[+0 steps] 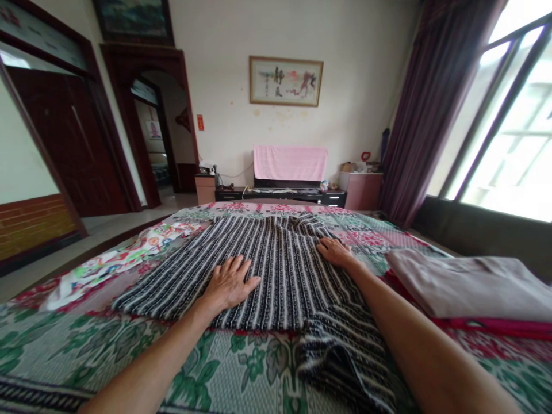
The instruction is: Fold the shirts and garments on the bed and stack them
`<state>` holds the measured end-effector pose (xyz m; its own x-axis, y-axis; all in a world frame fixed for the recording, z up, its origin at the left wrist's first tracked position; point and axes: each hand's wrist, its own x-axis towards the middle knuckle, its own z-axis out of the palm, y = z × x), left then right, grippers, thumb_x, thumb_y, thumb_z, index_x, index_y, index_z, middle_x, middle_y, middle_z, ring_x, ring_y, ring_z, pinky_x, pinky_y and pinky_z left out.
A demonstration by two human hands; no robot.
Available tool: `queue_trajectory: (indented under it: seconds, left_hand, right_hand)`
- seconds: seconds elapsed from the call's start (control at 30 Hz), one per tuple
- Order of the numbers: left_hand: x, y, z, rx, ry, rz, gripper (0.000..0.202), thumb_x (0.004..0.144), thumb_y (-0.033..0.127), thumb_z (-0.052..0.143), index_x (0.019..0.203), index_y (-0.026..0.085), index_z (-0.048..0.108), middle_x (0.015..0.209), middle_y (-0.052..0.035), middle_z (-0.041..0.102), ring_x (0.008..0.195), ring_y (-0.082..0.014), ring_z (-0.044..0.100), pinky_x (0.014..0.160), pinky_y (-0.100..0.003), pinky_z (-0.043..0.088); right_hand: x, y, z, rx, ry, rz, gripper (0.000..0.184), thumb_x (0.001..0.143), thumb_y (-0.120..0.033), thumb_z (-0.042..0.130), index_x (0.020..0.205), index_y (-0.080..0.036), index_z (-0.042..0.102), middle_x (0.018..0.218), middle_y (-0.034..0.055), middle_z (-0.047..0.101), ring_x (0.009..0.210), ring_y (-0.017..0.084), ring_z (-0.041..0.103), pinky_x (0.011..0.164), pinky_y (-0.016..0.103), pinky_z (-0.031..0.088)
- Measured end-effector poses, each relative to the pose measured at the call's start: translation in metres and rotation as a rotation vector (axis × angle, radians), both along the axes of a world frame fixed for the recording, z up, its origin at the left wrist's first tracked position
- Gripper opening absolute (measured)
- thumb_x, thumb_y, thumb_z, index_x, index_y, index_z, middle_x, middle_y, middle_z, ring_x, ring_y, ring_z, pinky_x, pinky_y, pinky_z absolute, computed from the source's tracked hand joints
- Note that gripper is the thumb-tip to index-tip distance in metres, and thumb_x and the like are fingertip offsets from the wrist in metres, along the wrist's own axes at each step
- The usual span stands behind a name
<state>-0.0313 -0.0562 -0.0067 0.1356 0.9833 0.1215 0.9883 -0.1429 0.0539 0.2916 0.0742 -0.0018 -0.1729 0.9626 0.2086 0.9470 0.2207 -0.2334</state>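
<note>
A black-and-white striped knit garment (276, 270) lies spread on a bed covered by a floral sheet (107, 351). My left hand (230, 283) rests flat on the garment's near left part, fingers stretched out and apart. My right hand (335, 252) lies on the garment's right side farther away, fingers extended toward its upper fold. One striped sleeve or flap (345, 351) hangs toward me under my right forearm.
A folded pale pinkish-grey cloth (466, 284) lies on the bed at the right. A colourful printed cloth (116, 261) lies at the left. Beyond the bed stand a low dark cabinet (280, 195) with a pink towel (290, 162), dark doors at left, a window and curtain at right.
</note>
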Motion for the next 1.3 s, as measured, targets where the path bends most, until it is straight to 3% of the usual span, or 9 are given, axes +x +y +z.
queue_trajectory:
  seconds: [0.1, 0.23, 0.3, 0.43, 0.67, 0.87, 1.03, 1.17, 1.3]
  left_hand:
    - [0.001, -0.001, 0.002, -0.008, -0.002, 0.001, 0.073, 0.086, 0.064, 0.021, 0.143, 0.021, 0.033, 0.152, -0.008, 0.023, 0.138, -0.0323, 0.019, 0.106, -0.052, 0.022]
    - [0.0, 0.001, 0.0, -0.009, -0.011, 0.002, 0.074, 0.085, 0.066, 0.02, 0.143, 0.022, 0.033, 0.152, -0.008, 0.023, 0.138, -0.0332, 0.019, 0.106, -0.053, 0.021]
    - [-0.001, 0.003, -0.002, -0.006, -0.016, 0.002, 0.075, 0.085, 0.067, 0.02, 0.143, 0.022, 0.033, 0.152, -0.0084, 0.024, 0.138, -0.0336, 0.019, 0.106, -0.053, 0.02]
    - [-0.003, 0.007, -0.006, 0.01, -0.018, 0.0, 0.075, 0.084, 0.067, 0.021, 0.142, 0.022, 0.036, 0.152, -0.0083, 0.025, 0.138, -0.034, 0.02, 0.106, -0.054, 0.02]
    - [-0.002, 0.007, -0.004, -0.01, 0.002, 0.008, 0.075, 0.084, 0.067, 0.021, 0.142, 0.022, 0.035, 0.152, -0.0081, 0.025, 0.137, -0.0336, 0.021, 0.106, -0.053, 0.021]
    - [0.001, 0.001, 0.004, -0.037, 0.004, 0.017, 0.074, 0.084, 0.065, 0.02, 0.143, 0.022, 0.033, 0.152, -0.0075, 0.024, 0.138, -0.0321, 0.02, 0.107, -0.052, 0.021]
    - [0.002, -0.002, 0.006, -0.018, -0.009, 0.006, 0.072, 0.085, 0.064, 0.022, 0.141, 0.021, 0.035, 0.152, -0.008, 0.025, 0.137, -0.0322, 0.021, 0.106, -0.053, 0.022]
    - [0.0, -0.002, 0.004, 0.007, -0.028, -0.007, 0.07, 0.085, 0.064, 0.025, 0.139, 0.022, 0.039, 0.15, -0.0095, 0.028, 0.136, -0.033, 0.024, 0.105, -0.053, 0.023]
    - [-0.004, -0.001, 0.002, 0.088, -0.06, -0.065, 0.062, 0.086, 0.056, 0.033, 0.136, 0.02, 0.044, 0.148, -0.0103, 0.033, 0.134, -0.0304, 0.03, 0.105, -0.049, 0.028]
  right_hand:
    - [0.004, 0.004, 0.002, -0.046, 0.074, -0.006, 0.046, 0.087, -0.043, 0.037, 0.122, -0.018, 0.055, 0.135, 0.0114, 0.049, 0.125, 0.033, 0.041, 0.101, 0.059, 0.029]
    - [0.022, 0.004, 0.008, -0.085, 0.164, 0.026, 0.048, 0.087, -0.04, 0.037, 0.126, -0.016, 0.053, 0.128, 0.0085, 0.057, 0.116, 0.025, 0.052, 0.1, 0.039, 0.039]
    - [0.034, -0.004, 0.011, -0.086, 0.223, 0.066, 0.048, 0.086, -0.038, 0.038, 0.125, -0.016, 0.055, 0.12, 0.0066, 0.062, 0.11, 0.022, 0.056, 0.097, 0.035, 0.042]
    - [0.047, -0.035, 0.017, -0.033, 0.233, 0.206, 0.041, 0.082, -0.034, 0.045, 0.117, -0.019, 0.062, 0.108, 0.0041, 0.067, 0.101, 0.023, 0.06, 0.094, 0.036, 0.045]
    - [0.038, -0.096, 0.02, 0.02, 0.107, 0.409, 0.029, 0.084, -0.029, 0.045, 0.105, -0.023, 0.065, 0.109, 0.0028, 0.066, 0.098, 0.02, 0.061, 0.094, 0.037, 0.045]
    - [0.039, -0.121, 0.007, 0.145, 0.032, 0.342, 0.037, 0.091, -0.033, 0.037, 0.117, -0.018, 0.059, 0.126, 0.0094, 0.058, 0.118, 0.023, 0.051, 0.104, 0.041, 0.037]
    - [0.036, -0.13, 0.005, 0.286, 0.01, 0.263, 0.031, 0.087, -0.025, 0.041, 0.106, -0.018, 0.064, 0.116, 0.0106, 0.063, 0.111, 0.023, 0.056, 0.098, 0.043, 0.042]
    - [0.011, -0.147, 0.018, 0.305, 0.029, 0.458, 0.029, 0.083, -0.021, 0.046, 0.105, -0.019, 0.064, 0.118, 0.0094, 0.062, 0.112, 0.022, 0.055, 0.099, 0.042, 0.042]
    - [-0.024, -0.172, 0.029, 0.167, 0.089, 0.714, 0.029, 0.081, -0.024, 0.052, 0.107, -0.02, 0.063, 0.119, 0.0086, 0.061, 0.113, 0.021, 0.054, 0.1, 0.039, 0.041]
